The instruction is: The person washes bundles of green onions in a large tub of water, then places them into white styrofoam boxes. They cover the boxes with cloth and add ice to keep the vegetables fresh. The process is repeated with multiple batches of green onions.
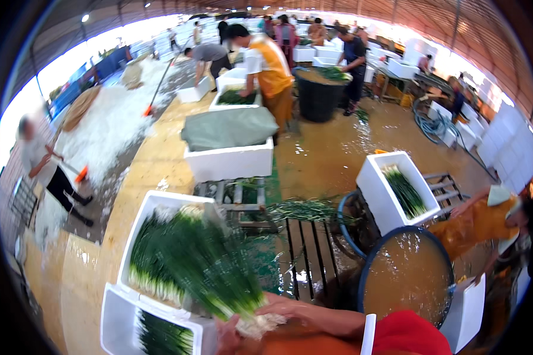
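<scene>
A large bunch of green onions slants between my hands, its white root ends toward me and its green leaves pointing up and to the left. At the lower edge, my left hand grips the bunch near the roots. My right hand closes on the white stems from the right side. The leaf tips reach over a white foam box, where more green onions lie packed. Nearer to me, a second white foam box holds further green onions.
A round tub of brown water stands at my right, beside a co-worker in an orange apron. Beyond it sits a tilted foam box with green onions. A slatted rack and a cloth-covered box are ahead. Wet flooring surrounds them.
</scene>
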The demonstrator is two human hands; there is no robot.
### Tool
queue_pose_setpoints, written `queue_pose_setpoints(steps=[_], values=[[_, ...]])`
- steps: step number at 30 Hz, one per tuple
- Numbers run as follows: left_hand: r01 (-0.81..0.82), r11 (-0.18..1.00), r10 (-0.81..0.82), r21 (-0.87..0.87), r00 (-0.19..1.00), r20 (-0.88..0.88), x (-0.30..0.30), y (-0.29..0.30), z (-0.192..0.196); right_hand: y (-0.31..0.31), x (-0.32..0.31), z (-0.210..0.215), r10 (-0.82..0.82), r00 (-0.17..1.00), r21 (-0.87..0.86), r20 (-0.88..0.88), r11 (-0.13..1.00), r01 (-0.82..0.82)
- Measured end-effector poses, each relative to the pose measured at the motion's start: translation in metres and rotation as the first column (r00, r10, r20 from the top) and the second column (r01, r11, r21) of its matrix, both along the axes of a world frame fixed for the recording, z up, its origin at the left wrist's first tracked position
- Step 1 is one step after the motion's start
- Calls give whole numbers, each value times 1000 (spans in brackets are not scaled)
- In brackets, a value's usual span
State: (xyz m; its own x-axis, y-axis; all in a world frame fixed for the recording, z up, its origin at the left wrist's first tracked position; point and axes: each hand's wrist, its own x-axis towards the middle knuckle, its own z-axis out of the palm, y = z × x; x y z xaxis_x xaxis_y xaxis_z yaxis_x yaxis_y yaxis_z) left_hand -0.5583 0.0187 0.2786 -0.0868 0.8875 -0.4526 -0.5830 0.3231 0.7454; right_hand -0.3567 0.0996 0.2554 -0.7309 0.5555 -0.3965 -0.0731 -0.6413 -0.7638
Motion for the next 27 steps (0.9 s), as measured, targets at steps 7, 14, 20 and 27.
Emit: queue_pose_setpoints(steps=[7, 14, 20, 27], values=[[680, 718, -692, 146, 721, 43, 263, 67, -82, -108, 270, -12, -706, 695, -2, -137, 701, 713], [990, 116, -984, 87, 102, 149, 469, 47, -129, -238, 380, -68, -994, 103, 160, 28, 106, 981], [976, -103, -917, -189, -20, 399, 591, 16, -256, -285, 434, -199, -906, -145, -286, 397, -272, 919], [981, -99, -829, -165, 10, 559, 584, 23, -277, -285, 391, -211, -520, -612, 585, 596, -240, 774]])
